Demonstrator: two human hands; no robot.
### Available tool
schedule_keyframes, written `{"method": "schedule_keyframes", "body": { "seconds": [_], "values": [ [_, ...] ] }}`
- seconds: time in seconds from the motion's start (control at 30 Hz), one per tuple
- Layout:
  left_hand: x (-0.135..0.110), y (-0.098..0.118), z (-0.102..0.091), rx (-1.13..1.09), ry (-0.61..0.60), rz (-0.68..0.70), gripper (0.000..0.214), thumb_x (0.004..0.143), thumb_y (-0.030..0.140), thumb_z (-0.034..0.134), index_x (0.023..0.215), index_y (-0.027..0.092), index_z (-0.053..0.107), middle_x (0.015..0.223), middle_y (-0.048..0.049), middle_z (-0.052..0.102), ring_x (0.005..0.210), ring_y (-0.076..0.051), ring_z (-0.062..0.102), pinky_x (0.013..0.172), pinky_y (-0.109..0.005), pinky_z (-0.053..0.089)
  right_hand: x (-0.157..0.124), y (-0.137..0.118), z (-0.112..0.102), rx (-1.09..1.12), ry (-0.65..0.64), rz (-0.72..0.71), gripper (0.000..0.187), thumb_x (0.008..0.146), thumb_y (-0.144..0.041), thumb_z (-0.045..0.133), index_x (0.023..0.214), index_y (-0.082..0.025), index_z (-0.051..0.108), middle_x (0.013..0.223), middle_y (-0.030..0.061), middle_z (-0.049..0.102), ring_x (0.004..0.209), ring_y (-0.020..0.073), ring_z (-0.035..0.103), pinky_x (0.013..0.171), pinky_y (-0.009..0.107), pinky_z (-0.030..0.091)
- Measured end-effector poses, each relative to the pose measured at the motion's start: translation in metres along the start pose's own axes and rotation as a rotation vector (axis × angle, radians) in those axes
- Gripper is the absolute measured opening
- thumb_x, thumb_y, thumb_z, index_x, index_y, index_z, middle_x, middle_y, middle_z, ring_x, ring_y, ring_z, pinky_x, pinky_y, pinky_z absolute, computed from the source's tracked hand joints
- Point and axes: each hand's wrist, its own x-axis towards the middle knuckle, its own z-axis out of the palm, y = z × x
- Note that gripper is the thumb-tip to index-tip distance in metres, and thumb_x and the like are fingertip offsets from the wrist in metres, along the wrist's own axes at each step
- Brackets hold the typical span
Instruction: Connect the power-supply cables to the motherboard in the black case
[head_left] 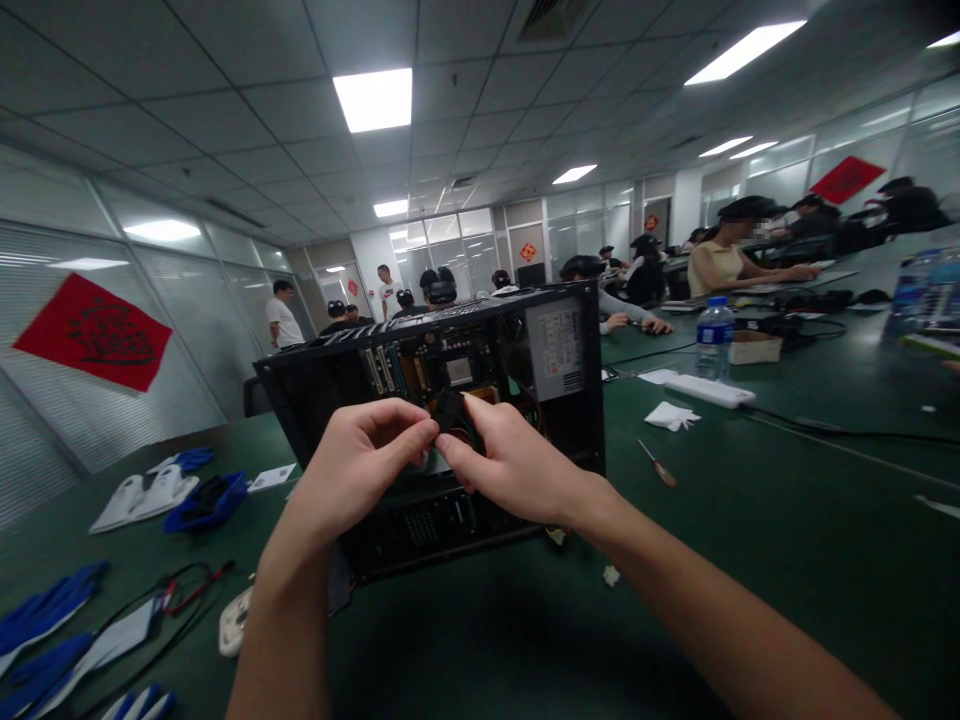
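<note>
An open black computer case [577, 425] stands in front of me, its motherboard [459, 372] and silver power supply [556, 350] facing my way. Between my hands is a black cable connector [448, 410] with thin coloured wires below it. My right hand [502, 450] grips this connector between thumb and fingers. My left hand [375, 450] is closed in a pinch right beside it, fingertips meeting at its edge; what exactly they hold is hidden. Both hands are just outside the case opening.
On the right lie a screwdriver [658, 465], a white power strip [709, 391] and a water bottle [715, 340]. To the left are a blue tray [206, 502], blue gloves [49, 610] and loose cables [184, 600]. Across the green table [787, 560], a co-worker's hand [656, 325] rests.
</note>
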Motion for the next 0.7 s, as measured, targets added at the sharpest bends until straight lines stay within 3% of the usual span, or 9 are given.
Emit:
{"method": "schedule_keyframes", "body": {
  "seconds": [0.27, 0.7],
  "values": [
    [-0.005, 0.006, 0.006, -0.043, 0.075, 0.015, 0.027, 0.078, 0.042, 0.078, 0.090, 0.018, 0.079, 0.080, -0.0050, 0.075, 0.070, -0.018, 0.066, 0.064, -0.025, 0.053, 0.002, -0.003, -0.006, 0.045, -0.026, -0.018, 0.012, 0.094, -0.027, 0.055, 0.085, -0.020, 0.052, 0.065, -0.0031, 0.059, 0.061, 0.0132, 0.054, 0.056, 0.025, 0.041],
    [0.005, 0.006, 0.017, -0.074, 0.117, -0.021, 0.024, 0.077, 0.039, 0.077, 0.076, 0.015, 0.076, 0.071, -0.0054, 0.072, 0.062, -0.016, 0.063, 0.058, -0.024, 0.050, 0.003, 0.006, -0.002, 0.098, -0.058, 0.050, 0.012, 0.096, -0.028, 0.053, 0.088, -0.020, 0.051, 0.068, -0.0031, 0.060, 0.057, 0.0131, 0.059, 0.054, 0.026, 0.045]
  ]
}}
